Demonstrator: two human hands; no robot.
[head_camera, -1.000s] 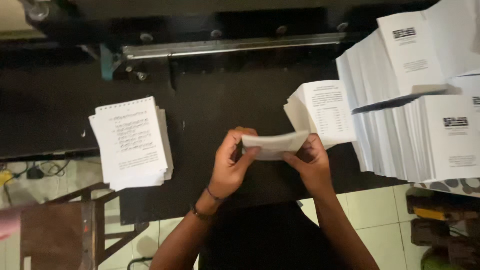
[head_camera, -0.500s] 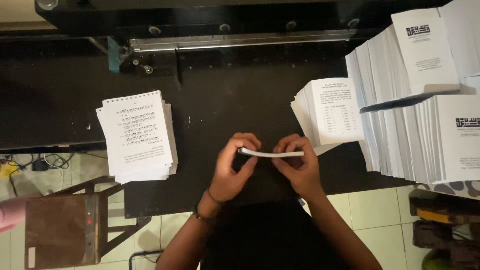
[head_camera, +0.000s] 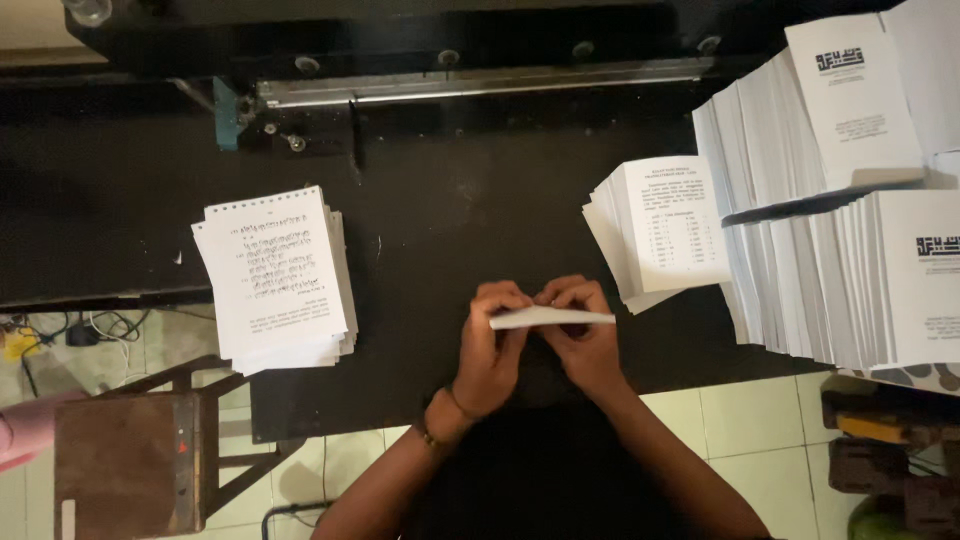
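Item: thin sheaf of sheets (head_camera: 550, 317), pinched between your left hand (head_camera: 492, 345) and right hand (head_camera: 583, 335) above the tabletop's (head_camera: 440, 230) near edge (loosely squared), liable to fan or slip if either pinch slackens.

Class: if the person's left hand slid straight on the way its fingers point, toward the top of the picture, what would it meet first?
Probably bare black table, then the metal rail; the left hand grips a paper sheaf.

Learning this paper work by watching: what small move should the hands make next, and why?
Probably tap the thin sheaf edge-down on the black table to square it: both the left hand and right hand pinch it, and its sheets look fanned.
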